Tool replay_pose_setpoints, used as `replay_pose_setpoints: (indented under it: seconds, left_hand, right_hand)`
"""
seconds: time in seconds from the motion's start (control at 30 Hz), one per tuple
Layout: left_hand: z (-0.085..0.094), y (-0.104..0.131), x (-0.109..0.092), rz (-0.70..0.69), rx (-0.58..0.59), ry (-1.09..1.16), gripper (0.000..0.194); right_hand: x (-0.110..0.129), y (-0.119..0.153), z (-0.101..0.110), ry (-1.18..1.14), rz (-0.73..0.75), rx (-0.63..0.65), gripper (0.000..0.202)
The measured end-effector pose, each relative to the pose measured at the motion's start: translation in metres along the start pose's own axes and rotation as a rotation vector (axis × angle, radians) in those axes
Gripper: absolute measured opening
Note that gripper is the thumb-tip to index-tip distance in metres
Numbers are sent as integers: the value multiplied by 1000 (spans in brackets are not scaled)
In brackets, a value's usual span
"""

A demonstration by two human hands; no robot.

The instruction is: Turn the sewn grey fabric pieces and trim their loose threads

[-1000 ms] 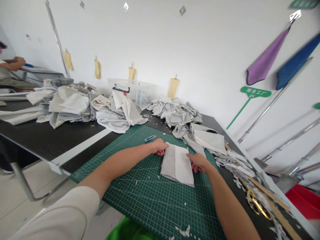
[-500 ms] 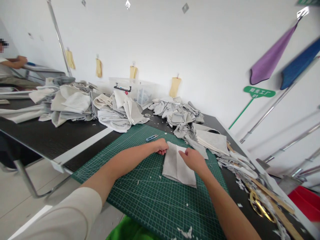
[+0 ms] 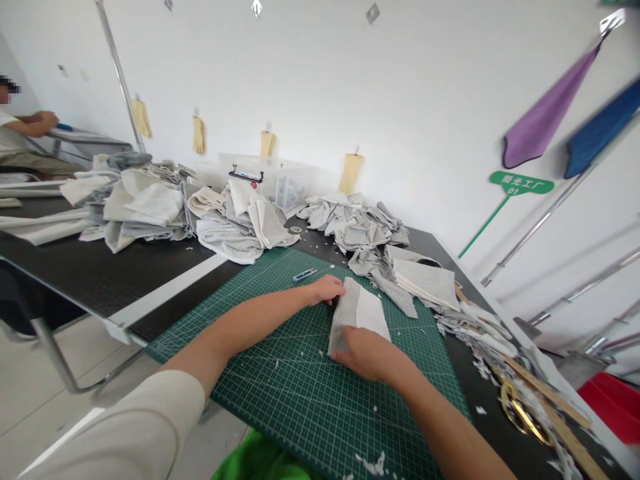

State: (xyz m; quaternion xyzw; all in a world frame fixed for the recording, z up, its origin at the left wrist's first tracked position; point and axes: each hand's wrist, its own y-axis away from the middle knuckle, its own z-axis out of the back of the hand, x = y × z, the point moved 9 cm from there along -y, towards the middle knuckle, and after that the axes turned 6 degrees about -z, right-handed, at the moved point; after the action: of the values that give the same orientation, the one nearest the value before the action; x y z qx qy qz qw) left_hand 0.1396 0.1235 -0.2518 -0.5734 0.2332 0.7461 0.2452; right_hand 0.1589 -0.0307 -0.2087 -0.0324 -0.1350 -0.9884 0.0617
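A folded piece of grey and white cloth [image 3: 373, 312] lies on the green cutting mat [image 3: 280, 400], its grey left side lifted a little. My left hand [image 3: 330, 289] is closed at the cloth's upper left corner, fingers pinched on it. Across the lower part reaches my right hand [image 3: 363, 352], its fingers bent around the lower left edge with the thumb underneath. Blue thread snips [image 3: 305, 275] rest on the mat left of the cloth, beyond my left forearm.
Heaped cloth pieces [image 3: 145, 207] cover the table's left side, with another pile [image 3: 360, 220] at the back. Folded cloth [image 3: 425, 277], wooden strips [image 3: 545, 393] and gold-handled scissors [image 3: 523, 413] lie along the right edge. A person [image 3: 25, 137] sits far left.
My right hand has moved from the cloth's upper right down to its lower left edge. The cloth's left side has risen, and my left hand has shifted slightly right.
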Motion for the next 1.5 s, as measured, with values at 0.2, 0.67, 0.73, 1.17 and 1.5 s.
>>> replay_pose_setpoints:
  seconds: [0.2, 0.67, 0.73, 1.17, 1.5]
  left_hand:
    - [-10, 7, -19, -129, 66, 153, 11]
    - [-41, 43, -58, -516, 427, -191, 10]
    - [-49, 54, -66, -621, 439, -319, 17]
    - [-65, 67, -67, -707, 283, -824, 66]
    - [-5, 36, -47, -307, -304, -640, 17]
  right_hand:
    - [14, 12, -3, 61, 5, 47, 54]
    - [19, 15, -5, 49, -23, 53, 58]
    - [19, 14, -6, 57, -26, 57, 60]
    - [27, 17, -6, 91, 9, 60, 68]
    - [29, 17, -7, 129, 6, 75, 60]
